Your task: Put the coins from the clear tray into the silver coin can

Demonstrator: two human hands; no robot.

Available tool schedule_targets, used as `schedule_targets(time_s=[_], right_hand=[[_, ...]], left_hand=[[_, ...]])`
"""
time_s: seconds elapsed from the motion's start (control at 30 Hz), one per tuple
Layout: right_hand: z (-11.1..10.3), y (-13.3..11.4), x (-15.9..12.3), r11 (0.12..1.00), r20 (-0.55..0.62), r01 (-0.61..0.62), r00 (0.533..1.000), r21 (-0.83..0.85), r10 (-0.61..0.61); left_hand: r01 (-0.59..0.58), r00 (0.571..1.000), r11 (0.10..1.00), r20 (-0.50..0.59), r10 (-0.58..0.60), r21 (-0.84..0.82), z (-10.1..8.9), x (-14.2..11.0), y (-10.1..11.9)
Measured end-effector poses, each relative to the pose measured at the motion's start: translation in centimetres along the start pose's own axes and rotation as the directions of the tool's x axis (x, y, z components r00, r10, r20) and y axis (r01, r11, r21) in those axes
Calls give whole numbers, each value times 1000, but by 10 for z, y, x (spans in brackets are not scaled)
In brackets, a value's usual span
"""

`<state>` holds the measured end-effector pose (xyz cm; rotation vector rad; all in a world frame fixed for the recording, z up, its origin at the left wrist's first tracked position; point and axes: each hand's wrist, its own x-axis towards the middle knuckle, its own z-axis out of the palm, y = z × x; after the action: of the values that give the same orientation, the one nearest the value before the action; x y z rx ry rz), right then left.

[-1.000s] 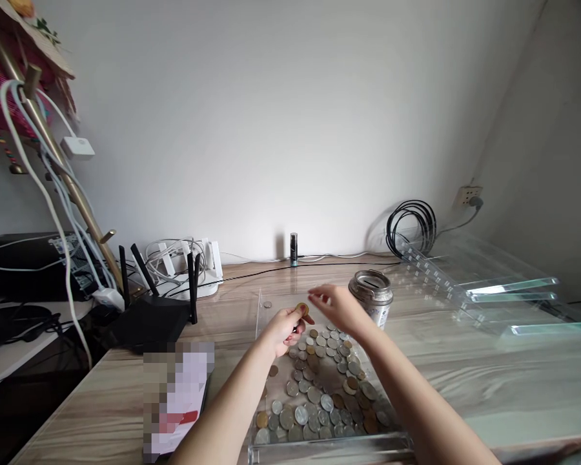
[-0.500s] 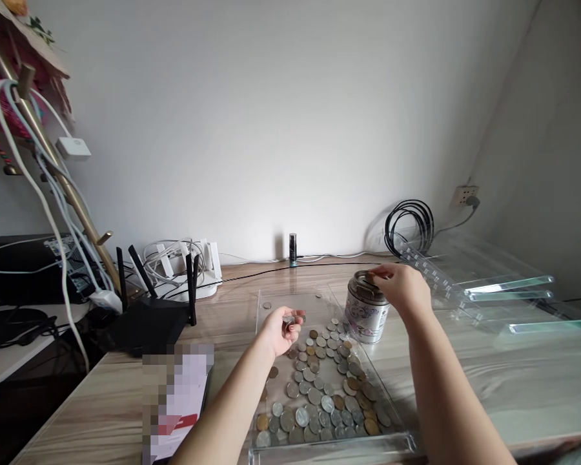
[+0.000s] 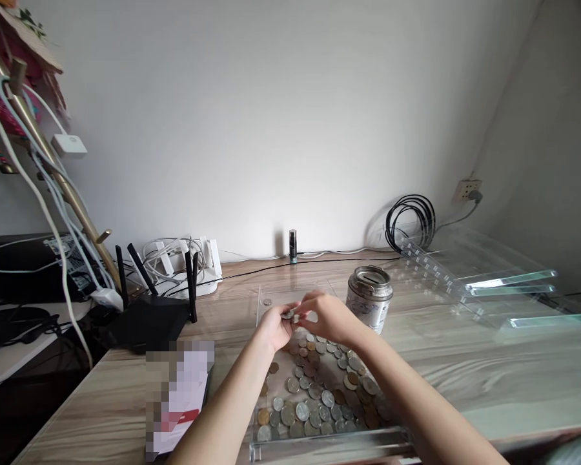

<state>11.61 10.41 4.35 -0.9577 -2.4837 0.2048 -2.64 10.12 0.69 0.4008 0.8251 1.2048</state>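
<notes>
My left hand [image 3: 277,326] is closed around a few coins [image 3: 287,316] above the clear acrylic tray [image 3: 329,442]. Bent over from the right, my right hand [image 3: 330,316] has its fingertips pinched at those same coins; whether one is between them is hidden. Many loose silver and brass-coloured coins [image 3: 302,411] lie spread in the tray below both hands. Just right of my right hand, a round patterned tin [image 3: 368,303] stands upright, a slot in its lid and a wire handle on top.
A phone [image 3: 181,400] with a blurred screen lies left of my left forearm. Behind it are a black router [image 3: 150,320] and a white router [image 3: 198,284]. A small dark bottle [image 3: 293,247] stands by the wall. Clear acrylic panels [image 3: 508,284] and a black cable coil [image 3: 410,223] are at right.
My right hand has left the tin's lid and moved left to the coins in my left hand. The left hand stays over the tray. My view has shifted slightly.
</notes>
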Motion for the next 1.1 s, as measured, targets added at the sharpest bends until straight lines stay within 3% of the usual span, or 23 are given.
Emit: schedule_targets(time_s=[0.13,0.2,0.27,0.33,0.4,0.47,0.53,0.73,0.83,0.93,1.0,1.07,1.1], right_hand=[[11,-7,3,1000,55,8,998,17,-9],[3,-6,2,997,-5,12,1000,81,-12],[-11,-1,-1,990,-140,-3,990,144,23],[-29,11,-6,983,-315,-63,942,175,116],[-45,28,-12,963,-471,-220,840,157,269],[-56,49,-19,891,-542,-440,725,110,425],[-62,67,-26,799,-530,-598,658,64,535],[-63,89,-32,734,-485,-679,644,-8,591],[-63,81,-30,736,-524,-671,660,-88,539],[-56,56,-23,839,-636,-530,692,-126,342],[-42,33,-16,932,-574,-351,783,-91,239],[-22,12,-7,988,-323,-144,939,-49,121],[-12,4,-3,997,-203,-59,978,-50,47]], left_hand=[[-11,1000,1000,-26,11,9,1,0,-1],[13,1000,1000,-26,-13,-11,1,-2,-1],[44,999,999,0,-44,-14,1,-4,0],[71,997,997,13,-71,6,0,-5,1],[89,996,996,12,-90,26,-1,-6,2],[94,995,995,21,-95,41,-2,-6,2],[87,996,995,25,-88,45,-2,-5,2],[75,997,997,31,-76,30,-1,-4,4],[83,994,996,67,-84,17,-2,-5,4],[79,989,997,126,-76,-21,-2,-6,4],[67,984,996,171,-58,-52,-1,-7,4],[58,977,996,208,-45,-61,0,-8,4],[56,975,997,217,-43,-55,0,-8,4]])
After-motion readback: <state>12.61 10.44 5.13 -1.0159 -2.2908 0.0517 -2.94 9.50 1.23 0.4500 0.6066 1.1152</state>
